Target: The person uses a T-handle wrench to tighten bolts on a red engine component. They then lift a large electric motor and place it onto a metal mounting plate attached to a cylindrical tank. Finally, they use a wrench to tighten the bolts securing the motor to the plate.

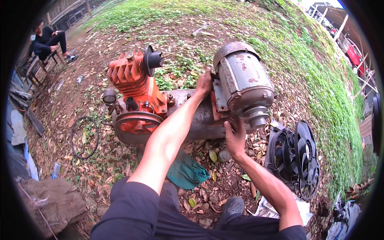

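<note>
A grey electric motor (244, 76) with worn, flaking paint and a pulley (258, 117) sits over the right end of a rusty air tank (200, 128). My left hand (205, 83) reaches across the tank. Its fingers are curled at the far end of the motor's mounting bracket (219, 98). Close under the motor's near end, my right hand (235, 136) has its thumb raised and its other fingers bent in by the mount; what they hold is hidden. An orange finned compressor pump (132, 76) stands on the tank's left end, with a flywheel (138, 123) and a pressure gauge (109, 96).
A black belt (85, 137) lies on the leafy ground at left. Black cooling fans (306, 158) lie at right. Green cloth (186, 172) rests near my feet. A wooden board (54, 204) is at lower left. Far left, a person (46, 42) sits on a chair.
</note>
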Demonstrator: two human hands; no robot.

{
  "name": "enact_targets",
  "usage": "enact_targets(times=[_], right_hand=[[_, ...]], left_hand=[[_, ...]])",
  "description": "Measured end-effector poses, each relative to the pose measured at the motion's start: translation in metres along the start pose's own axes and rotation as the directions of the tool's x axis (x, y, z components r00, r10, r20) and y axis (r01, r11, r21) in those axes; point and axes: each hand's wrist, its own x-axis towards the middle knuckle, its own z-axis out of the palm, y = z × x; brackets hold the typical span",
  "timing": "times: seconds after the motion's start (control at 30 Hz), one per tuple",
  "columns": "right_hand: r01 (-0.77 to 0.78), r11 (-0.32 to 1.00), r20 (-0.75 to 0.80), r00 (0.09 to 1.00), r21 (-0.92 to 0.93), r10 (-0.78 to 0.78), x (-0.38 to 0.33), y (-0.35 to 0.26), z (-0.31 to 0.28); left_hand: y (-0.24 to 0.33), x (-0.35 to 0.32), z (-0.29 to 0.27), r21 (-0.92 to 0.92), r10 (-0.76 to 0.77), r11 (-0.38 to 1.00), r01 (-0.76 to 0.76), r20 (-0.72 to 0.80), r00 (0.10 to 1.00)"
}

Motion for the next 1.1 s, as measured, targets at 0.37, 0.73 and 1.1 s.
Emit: enact_targets(times=[0.37, 0.73, 1.1], right_hand=[[-0.123, 0.965, -0.368, 0.907, 0.230, 0.203, -0.004, -0.033, 0.058], [-0.263, 0.899, -0.254, 0.897, 0.350, 0.362, 0.007, -0.022, 0.046], [-0.233, 0.861, -0.223, 0.905, 0.453, 0.362, -0.010, -0.034, 0.066]], left_hand=[[-0.008, 0.003, 0.018, -0.072, -0.038, 0.997, 0.033, -0.078, 0.996], [-0.012, 0.012, 0.020, -0.067, -0.023, 0.998, 0.013, -0.152, 0.988], [0.002, -0.006, 0.017, -0.034, 0.044, 0.998, -0.050, -0.171, 0.984]])
